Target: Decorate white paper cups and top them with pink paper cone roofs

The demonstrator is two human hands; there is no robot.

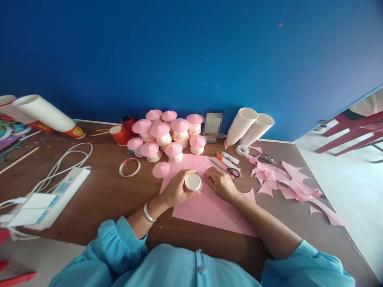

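Note:
My left hand is wrapped round a small paper cup, its round white end facing up. The cup is over a sheet of pink paper on the table. Just right of the cup, my right hand has its fingers curled together, low over the paper. Whatever those fingers may hold is hidden. Beyond my right hand lie scissors with black handles, an orange-and-white marker and a white tube. A pink paper disc or cone lies left of the sheet's far edge.
Several cups with pink cone roofs stand at the back. Stacked paper cups and a tape roll are right of them, with pink scraps nearer. On the left are a power strip, cables and a tape ring.

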